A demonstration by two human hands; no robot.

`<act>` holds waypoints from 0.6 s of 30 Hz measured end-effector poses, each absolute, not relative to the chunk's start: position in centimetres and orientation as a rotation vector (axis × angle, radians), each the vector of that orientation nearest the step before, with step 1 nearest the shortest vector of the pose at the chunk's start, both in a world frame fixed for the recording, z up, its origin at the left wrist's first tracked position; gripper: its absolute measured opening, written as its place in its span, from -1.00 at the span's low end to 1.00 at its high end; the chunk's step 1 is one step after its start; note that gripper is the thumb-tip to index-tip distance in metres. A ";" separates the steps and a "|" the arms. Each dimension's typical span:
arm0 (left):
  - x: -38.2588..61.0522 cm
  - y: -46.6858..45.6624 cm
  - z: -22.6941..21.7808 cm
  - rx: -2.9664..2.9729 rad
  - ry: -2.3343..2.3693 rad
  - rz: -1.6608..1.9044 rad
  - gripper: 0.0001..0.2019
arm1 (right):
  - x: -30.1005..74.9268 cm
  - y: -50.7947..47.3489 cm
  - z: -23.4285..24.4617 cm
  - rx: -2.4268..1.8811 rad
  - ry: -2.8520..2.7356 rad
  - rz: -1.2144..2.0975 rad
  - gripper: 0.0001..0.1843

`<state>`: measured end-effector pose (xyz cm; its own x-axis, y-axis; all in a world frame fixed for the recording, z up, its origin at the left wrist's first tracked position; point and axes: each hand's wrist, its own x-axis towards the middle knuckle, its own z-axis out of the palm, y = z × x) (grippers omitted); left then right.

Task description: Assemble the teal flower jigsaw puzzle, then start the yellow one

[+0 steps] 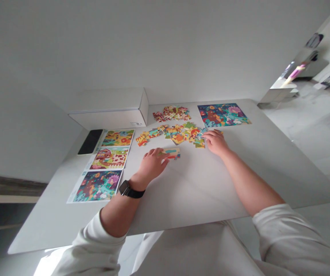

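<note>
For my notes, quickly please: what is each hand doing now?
Left hand: open, touching a joined jigsaw section, no clear grip.
Right hand: resting on loose jigsaw pieces; cannot tell whether it holds one.

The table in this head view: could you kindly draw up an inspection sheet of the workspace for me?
Surface: white table.
Puzzle: loose jigsaw pieces, a second pile, joined pieces, three picture sheets, a colourful panel.
Clutter: white box, black slab, perhaps a phone.
Hands: left hand, wearing a black-strapped watch, touches the joined pieces; right hand touches the loose pieces.
Cables: nothing seen.
Surroundings: pale floor on the right.
</note>
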<state>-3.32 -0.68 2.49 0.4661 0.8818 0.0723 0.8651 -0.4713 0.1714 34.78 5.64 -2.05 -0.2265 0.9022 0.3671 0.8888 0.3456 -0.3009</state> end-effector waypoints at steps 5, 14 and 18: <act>-3.6 -0.5 2.6 2.567 1.582 0.316 -0.57 | 34.8 5.3 -1.6 -1.622 -2.061 -0.005 -0.50; -3.7 0.3 1.5 2.560 1.577 0.447 -0.57 | 30.7 4.7 -1.5 -1.517 -2.298 0.014 -0.47; -3.5 0.4 1.1 2.567 1.567 0.480 -0.57 | 30.0 4.7 -1.8 -1.547 -2.312 -0.006 -0.51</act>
